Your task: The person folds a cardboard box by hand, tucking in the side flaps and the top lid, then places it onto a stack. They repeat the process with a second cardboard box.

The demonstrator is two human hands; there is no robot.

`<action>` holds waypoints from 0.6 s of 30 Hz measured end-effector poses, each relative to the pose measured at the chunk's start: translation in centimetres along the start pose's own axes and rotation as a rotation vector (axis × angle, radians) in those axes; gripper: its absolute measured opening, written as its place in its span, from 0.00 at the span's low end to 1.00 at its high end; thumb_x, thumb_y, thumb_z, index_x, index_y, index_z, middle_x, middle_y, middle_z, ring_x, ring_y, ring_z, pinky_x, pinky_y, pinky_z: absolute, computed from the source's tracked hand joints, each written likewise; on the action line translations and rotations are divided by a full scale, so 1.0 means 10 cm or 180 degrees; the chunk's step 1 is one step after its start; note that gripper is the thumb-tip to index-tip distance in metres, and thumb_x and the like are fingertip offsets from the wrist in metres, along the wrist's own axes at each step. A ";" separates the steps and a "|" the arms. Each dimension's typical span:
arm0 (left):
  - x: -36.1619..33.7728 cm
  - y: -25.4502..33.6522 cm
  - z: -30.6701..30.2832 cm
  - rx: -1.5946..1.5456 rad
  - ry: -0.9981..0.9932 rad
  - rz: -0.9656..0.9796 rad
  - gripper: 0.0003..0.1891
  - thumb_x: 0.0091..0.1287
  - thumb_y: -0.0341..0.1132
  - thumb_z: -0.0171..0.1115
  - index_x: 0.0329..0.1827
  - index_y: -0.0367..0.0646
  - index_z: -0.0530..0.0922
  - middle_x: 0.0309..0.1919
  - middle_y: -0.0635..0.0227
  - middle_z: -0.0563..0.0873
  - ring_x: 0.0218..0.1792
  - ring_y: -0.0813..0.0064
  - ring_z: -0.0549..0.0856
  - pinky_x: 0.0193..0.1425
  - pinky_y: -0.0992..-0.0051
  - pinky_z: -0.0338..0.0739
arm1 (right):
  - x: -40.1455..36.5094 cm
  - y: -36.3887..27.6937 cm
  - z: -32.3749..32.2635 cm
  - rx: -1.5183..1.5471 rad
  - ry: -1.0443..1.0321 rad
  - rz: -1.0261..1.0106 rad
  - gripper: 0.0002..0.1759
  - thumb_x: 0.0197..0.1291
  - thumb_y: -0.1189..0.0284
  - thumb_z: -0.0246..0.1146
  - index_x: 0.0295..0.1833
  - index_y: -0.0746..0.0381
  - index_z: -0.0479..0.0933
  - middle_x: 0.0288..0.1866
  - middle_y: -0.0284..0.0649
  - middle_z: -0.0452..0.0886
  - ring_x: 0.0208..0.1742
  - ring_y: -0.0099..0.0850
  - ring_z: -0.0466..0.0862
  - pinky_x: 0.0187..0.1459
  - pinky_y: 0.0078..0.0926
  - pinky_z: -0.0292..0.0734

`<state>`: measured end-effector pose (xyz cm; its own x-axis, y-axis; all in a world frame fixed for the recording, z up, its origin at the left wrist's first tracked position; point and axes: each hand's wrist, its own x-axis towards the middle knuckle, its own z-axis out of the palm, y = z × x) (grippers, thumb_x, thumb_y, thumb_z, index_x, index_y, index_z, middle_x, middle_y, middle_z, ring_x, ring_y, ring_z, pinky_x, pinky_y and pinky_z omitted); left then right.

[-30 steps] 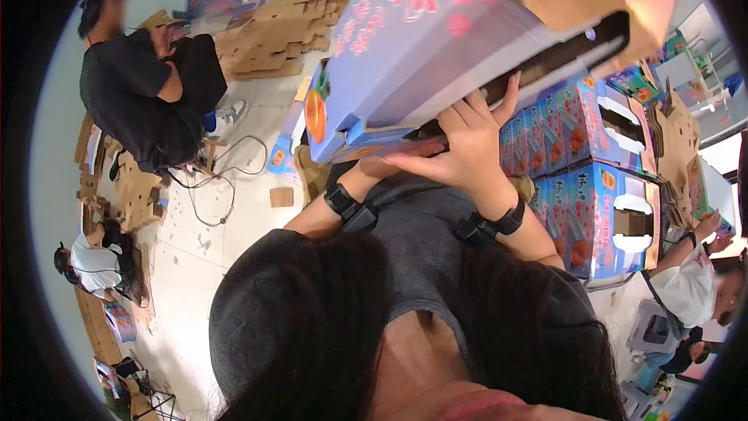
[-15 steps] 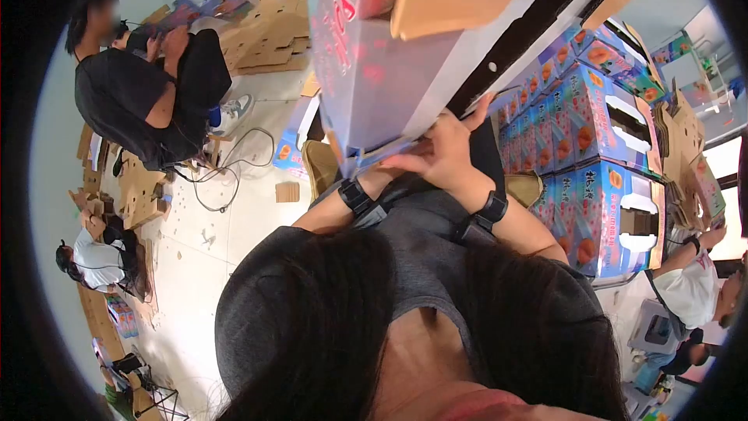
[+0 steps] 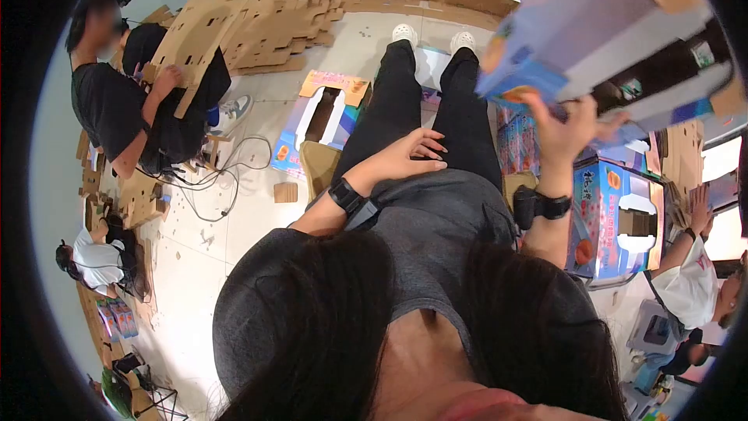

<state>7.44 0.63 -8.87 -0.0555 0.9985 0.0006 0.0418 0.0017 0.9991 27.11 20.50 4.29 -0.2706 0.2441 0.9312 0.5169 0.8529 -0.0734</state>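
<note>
My right hand [image 3: 562,126] is raised to the right and grips the lower edge of a printed purple-blue fruit carton [image 3: 600,35], which is held up over the stack of finished cartons [image 3: 619,214]. The carton has a brown cardboard inside and a black handle slot. My left hand [image 3: 411,154] hovers with fingers spread over my lap, above my black trousers, holding nothing. Both wrists wear black bands.
A flat unfolded carton [image 3: 315,121] lies on the floor by my left leg. Piles of brown die-cut cardboard [image 3: 269,27] cover the far floor. A person in black [image 3: 128,105] handles a cardboard sheet at left; other people sit at lower left [image 3: 93,261] and at right [image 3: 693,281].
The carton has swung from in front of me up and to the right. My left hand let go of it and dropped to my lap; my right hand kept its grip.
</note>
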 end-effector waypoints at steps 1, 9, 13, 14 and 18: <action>0.01 -0.01 0.00 -0.0015 -0.0063 -0.0018 0.30 0.68 0.33 0.69 0.69 0.36 0.66 0.59 0.55 0.79 0.60 0.67 0.81 0.68 0.66 0.74 | 0.07 0.11 -0.10 -0.0310 0.0045 0.0061 0.29 0.40 0.43 0.78 0.33 0.57 0.82 0.39 0.31 0.81 0.46 0.35 0.84 0.77 0.63 0.30; 0.04 0.01 -0.02 -0.0160 -0.0181 -0.0239 0.21 0.72 0.33 0.65 0.64 0.37 0.73 0.56 0.60 0.81 0.58 0.72 0.82 0.65 0.71 0.75 | 0.44 0.59 -0.97 -0.1368 -0.0088 0.1468 0.37 0.45 0.36 0.74 0.38 0.63 0.80 0.20 0.28 0.81 0.32 0.29 0.84 0.77 0.55 0.36; 0.05 -0.05 -0.03 -0.0104 -0.0195 -0.0228 0.19 0.72 0.33 0.63 0.64 0.37 0.73 0.55 0.62 0.82 0.57 0.73 0.82 0.63 0.73 0.76 | 0.47 0.87 -1.09 -0.1438 -0.0005 0.1824 0.38 0.45 0.33 0.71 0.25 0.63 0.79 0.14 0.29 0.76 0.24 0.28 0.79 0.76 0.54 0.46; 0.06 -0.05 -0.03 -0.0091 -0.0186 -0.0211 0.19 0.73 0.33 0.63 0.64 0.37 0.73 0.55 0.62 0.82 0.57 0.74 0.82 0.63 0.73 0.76 | 0.53 0.95 -1.09 -0.1595 -0.0306 0.2125 0.44 0.45 0.27 0.64 0.27 0.64 0.81 0.18 0.34 0.81 0.28 0.32 0.83 0.74 0.57 0.49; 0.05 -0.03 -0.03 -0.0117 -0.0238 -0.0191 0.19 0.73 0.34 0.62 0.64 0.37 0.74 0.55 0.62 0.82 0.57 0.74 0.82 0.63 0.73 0.76 | 0.68 1.39 -0.89 -0.1834 -0.0873 0.2510 0.55 0.45 0.20 0.53 0.41 0.67 0.86 0.39 0.50 0.89 0.50 0.46 0.87 0.74 0.63 0.46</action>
<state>7.10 1.16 -9.15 0.0179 0.9980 -0.0611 0.0039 0.0610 0.9981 39.75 29.92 12.77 0.1774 0.8008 0.5721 0.9221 0.0679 -0.3810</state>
